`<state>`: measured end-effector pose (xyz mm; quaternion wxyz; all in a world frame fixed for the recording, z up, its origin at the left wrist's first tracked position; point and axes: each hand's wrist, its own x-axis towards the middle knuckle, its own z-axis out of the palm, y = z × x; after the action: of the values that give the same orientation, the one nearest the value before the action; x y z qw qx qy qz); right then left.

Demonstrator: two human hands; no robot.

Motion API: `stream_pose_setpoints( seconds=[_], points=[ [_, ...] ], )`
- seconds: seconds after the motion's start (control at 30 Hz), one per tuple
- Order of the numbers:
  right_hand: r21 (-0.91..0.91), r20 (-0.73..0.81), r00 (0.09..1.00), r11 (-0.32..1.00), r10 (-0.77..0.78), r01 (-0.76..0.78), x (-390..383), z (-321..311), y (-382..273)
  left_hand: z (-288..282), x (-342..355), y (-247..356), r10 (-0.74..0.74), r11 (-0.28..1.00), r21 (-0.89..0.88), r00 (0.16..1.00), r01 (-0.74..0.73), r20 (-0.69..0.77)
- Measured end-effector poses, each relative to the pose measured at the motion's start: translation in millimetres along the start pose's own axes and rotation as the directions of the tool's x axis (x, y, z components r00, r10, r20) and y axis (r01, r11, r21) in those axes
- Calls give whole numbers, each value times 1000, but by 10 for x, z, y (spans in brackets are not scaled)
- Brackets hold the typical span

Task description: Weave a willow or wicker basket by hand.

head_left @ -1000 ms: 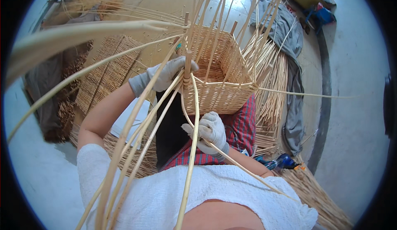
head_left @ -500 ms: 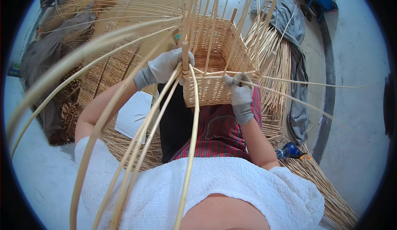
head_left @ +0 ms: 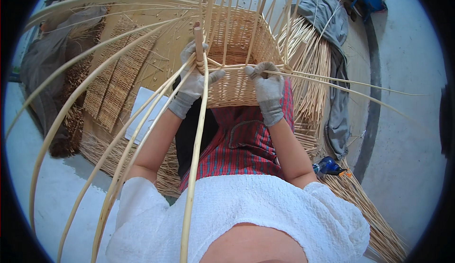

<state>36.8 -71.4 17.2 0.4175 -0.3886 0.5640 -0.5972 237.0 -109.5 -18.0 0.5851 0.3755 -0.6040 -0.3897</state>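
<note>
A half-woven rectangular wicker basket point(head_left: 237, 88) rests on my lap, its upright stakes rising toward the camera. My left hand point(head_left: 193, 82), in a grey glove, grips the near left corner by the thick corner post point(head_left: 199, 45). My right hand point(head_left: 266, 89), also gloved, presses on the near rim and pinches a long thin willow rod point(head_left: 341, 80) that runs off to the right. Several long loose rods point(head_left: 137, 135) sweep from the left corner down past my left arm.
Woven mats point(head_left: 113, 92) lie on the floor at left. A bundle of cut willow rods point(head_left: 310, 88) and a grey cloth point(head_left: 336, 73) lie at right. A blue tool point(head_left: 329, 167) sits by my right elbow. A white sheet point(head_left: 147, 116) lies under my left forearm.
My right hand rose from my lap to the basket's near rim and took hold of a rod. My left hand shifted down the corner post. The basket tilted closer.
</note>
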Motion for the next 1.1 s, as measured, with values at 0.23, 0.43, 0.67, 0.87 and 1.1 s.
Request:
stream_pose_setpoints(
  seconds=[0.23,0.43,0.67,0.87,1.1],
  points=[
    [-39,11,998,997,-66,66,-50,-14,44,86,-74,97,-172,981,-96,984,167,-53],
    [-382,314,830,739,-461,555,-817,75,-293,12,-87,69,-147,988,42,989,148,-33],
    [-278,734,432,347,-525,896,417,232,-777,214,-34,83,-126,989,-101,960,103,-250],
    [-506,600,662,428,-449,749,823,1090,-739,157,-56,-16,-165,985,-84,952,148,-259],
    [554,221,947,829,-235,76,1125,1374,-838,251,-179,275,-256,965,-134,926,227,-278]
  ],
)
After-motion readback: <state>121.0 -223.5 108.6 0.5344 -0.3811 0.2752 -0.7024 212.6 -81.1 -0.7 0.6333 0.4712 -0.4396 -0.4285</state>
